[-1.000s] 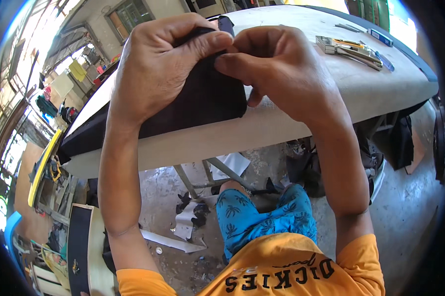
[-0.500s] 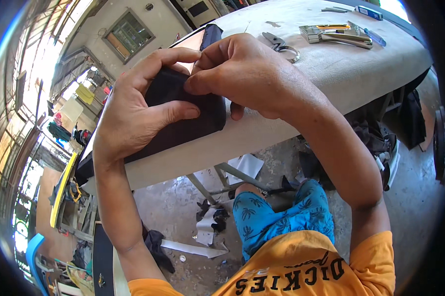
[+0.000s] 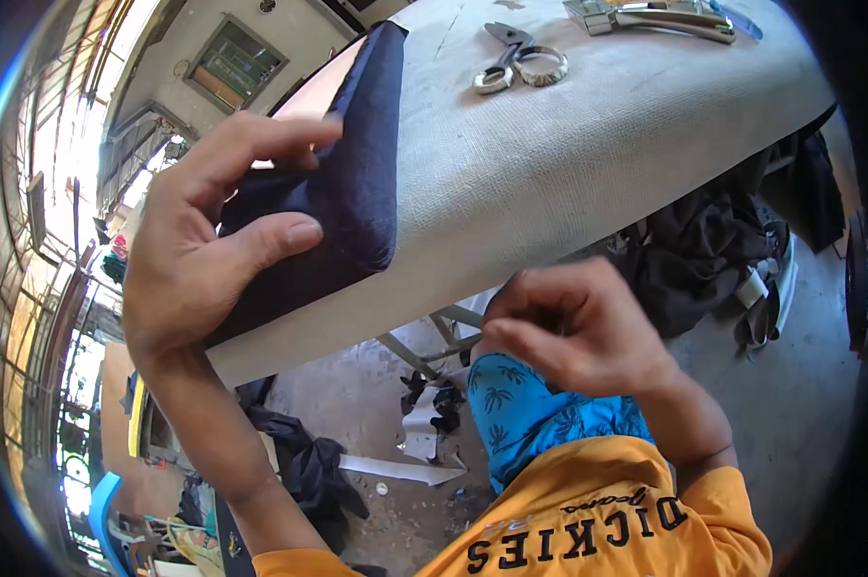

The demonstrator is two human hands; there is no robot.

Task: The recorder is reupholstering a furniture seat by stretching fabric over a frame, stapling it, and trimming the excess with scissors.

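Big change from half a second ago: the right hand is off the dark cloth-covered pad now. Earlier both hands were pinching the fabric together at the pad's near edge; now the right one sits below the edge of the tabletop, over the blue patterned shorts, fingers curled in with the tips pressed together (can't tell if anything tiny is pinched between them).

The left hand stays on the pad, gripping its left side, thumb laid flat on the near face and fingers wrapped over the top edge. The pad itself lies on the left end of the tabletop, its near corner hanging slightly past the edge.

The view has also swung, so the scissors now show further back on the tabletop, well apart from the pad, and the metal hand tool lies beyond them at the far rim. Scraps of dark fabric lie on the floor under the tabletop.
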